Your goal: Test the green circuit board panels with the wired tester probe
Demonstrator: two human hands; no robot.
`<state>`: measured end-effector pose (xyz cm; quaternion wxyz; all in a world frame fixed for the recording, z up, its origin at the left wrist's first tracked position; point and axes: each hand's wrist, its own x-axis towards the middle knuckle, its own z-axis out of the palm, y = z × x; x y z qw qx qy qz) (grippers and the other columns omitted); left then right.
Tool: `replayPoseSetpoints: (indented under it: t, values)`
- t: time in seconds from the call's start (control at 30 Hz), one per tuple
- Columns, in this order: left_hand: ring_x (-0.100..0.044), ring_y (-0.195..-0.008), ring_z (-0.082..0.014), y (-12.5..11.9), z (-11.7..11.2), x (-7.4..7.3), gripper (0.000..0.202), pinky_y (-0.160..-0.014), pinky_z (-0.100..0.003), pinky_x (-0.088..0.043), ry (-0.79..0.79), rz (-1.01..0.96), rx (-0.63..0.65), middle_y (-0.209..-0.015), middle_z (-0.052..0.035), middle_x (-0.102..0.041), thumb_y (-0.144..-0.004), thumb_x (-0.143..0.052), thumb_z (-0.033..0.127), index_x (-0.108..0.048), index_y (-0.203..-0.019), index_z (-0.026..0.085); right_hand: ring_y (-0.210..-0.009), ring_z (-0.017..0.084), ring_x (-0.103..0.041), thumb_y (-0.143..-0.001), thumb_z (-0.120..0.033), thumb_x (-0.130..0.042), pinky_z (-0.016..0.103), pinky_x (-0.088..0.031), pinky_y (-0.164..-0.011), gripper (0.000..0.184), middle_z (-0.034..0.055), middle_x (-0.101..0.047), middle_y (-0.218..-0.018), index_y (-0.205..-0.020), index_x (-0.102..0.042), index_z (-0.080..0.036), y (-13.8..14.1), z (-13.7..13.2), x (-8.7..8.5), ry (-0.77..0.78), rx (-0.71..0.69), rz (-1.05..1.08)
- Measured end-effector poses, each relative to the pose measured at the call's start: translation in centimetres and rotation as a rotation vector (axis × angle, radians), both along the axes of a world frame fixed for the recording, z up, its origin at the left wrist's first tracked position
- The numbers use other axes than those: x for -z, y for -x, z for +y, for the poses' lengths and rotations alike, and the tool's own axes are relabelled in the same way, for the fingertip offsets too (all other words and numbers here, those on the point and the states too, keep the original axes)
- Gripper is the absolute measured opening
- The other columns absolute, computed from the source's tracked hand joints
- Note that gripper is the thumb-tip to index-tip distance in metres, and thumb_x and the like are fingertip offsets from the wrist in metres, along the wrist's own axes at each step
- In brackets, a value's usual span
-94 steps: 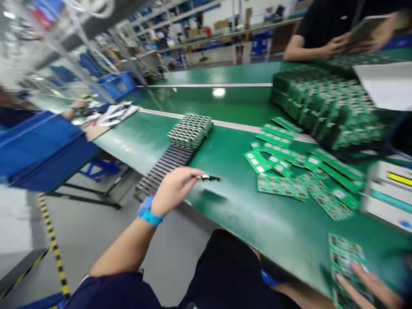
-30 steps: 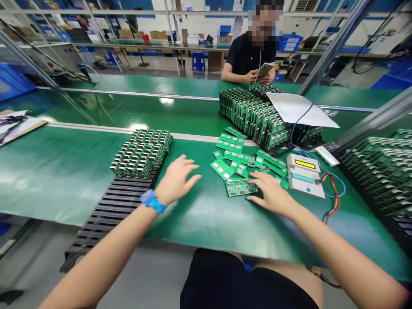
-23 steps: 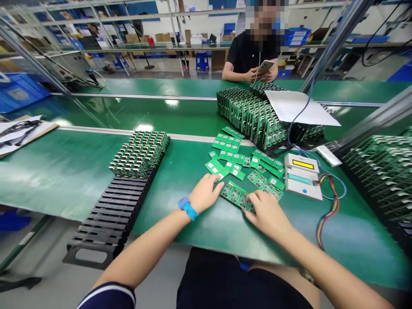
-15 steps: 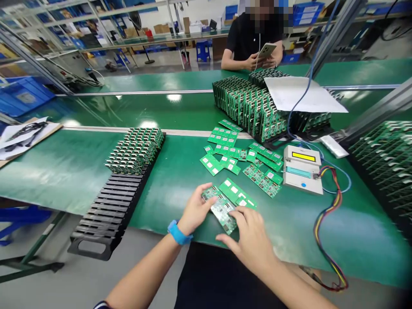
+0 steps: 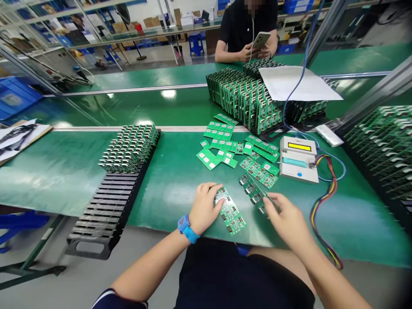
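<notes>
In the head view, the left hand [image 5: 204, 208] is partly closed over the far end of one green circuit board [image 5: 233, 216], thumb on its face and fingertips round the end, and appears to have hold of it. This board lies face up, low over the table [image 5: 180, 180] near its front edge; whether it rests fully flat is hard to tell. The right hand [image 5: 286, 219] pinches the near end of a second board [image 5: 252, 193], thumb against fingers with only the board's thickness between, and holds it tilted, far end pointing away, just beside the first.

Both boards look thin, light and stiff. They would likely carry easily but dislike bending, and the small raised parts on their faces could be knocked or scraped. The long bare edges or the ends seem the safest places to grip; the smooth faces may slip under a flat fingertip.

The left hand covers the first board's far end, and the right hand hides the second's near end and most of its own curled fingers. The second board's far face is turned from sight. Printing on the loose boards [image 5: 209, 159] beyond is too small to read.
</notes>
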<state>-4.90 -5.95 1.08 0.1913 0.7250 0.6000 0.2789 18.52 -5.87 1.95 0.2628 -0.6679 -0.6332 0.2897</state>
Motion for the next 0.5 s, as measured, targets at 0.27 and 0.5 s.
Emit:
replayPoseSetpoints:
  t: [0.27, 0.5]
  values:
    - [-0.012, -0.138, -0.0374, -3.4, 1.1, -0.3, 0.064, -0.109, -0.063, -0.011, -0.007, 0.135, 0.38, -0.147, -0.0069, -0.028, -0.079, -0.055, 0.059, -0.039, -0.135, 0.033, -0.062, 0.018, -0.064, -0.079, -0.052, -0.055, 0.03, -0.051, -0.053, 0.045, 0.0079, -0.069, -0.087, -0.107, -0.054, -0.017, -2.4, 0.4, 0.2, 0.198, 0.038, 0.331]
    - [-0.014, -0.137, -0.0402, -4.8, -1.1, 0.8, 0.064, -0.108, -0.066, -0.008, -0.04, 0.212, 0.537, -0.145, -0.0135, -0.031, -0.079, -0.05, 0.064, -0.047, -0.13, 0.027, -0.056, 0.018, -0.061, -0.082, -0.045, -0.054, 0.032, -0.047, -0.059, 0.029, 0.0055, -0.069, -0.081, -0.091, -0.064, -0.019, -4.0, 4.3, -0.8, -0.122, 0.031, -0.085]
